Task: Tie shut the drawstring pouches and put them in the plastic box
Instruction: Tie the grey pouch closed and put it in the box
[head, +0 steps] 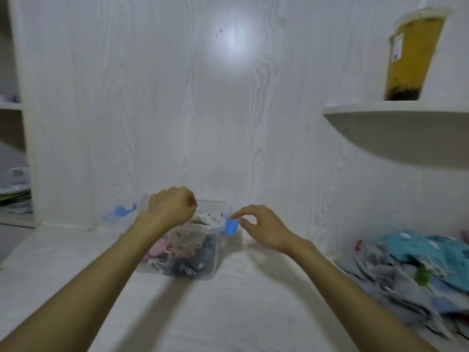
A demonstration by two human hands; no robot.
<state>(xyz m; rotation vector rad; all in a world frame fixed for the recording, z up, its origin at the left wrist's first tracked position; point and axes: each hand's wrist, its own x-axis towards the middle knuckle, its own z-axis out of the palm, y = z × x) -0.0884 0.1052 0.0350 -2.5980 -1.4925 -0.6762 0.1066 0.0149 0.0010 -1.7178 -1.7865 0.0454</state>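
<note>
Clear plastic box at lower centre on the white woodgrain tabletop — soft fabric pouches heaped inside, left hand fisted above its rim, whether gripping anything I cannot tell, right hand loosely spread, fingertips touching the blue latch.

two hands, one plastic box, one drink cup, one pouch pile.

The left grip is curling over the clear plastic box holding pouches. Just right of it, the right grip is touching the blue latch. Further right, loose pouches are lying on the counter.
</note>
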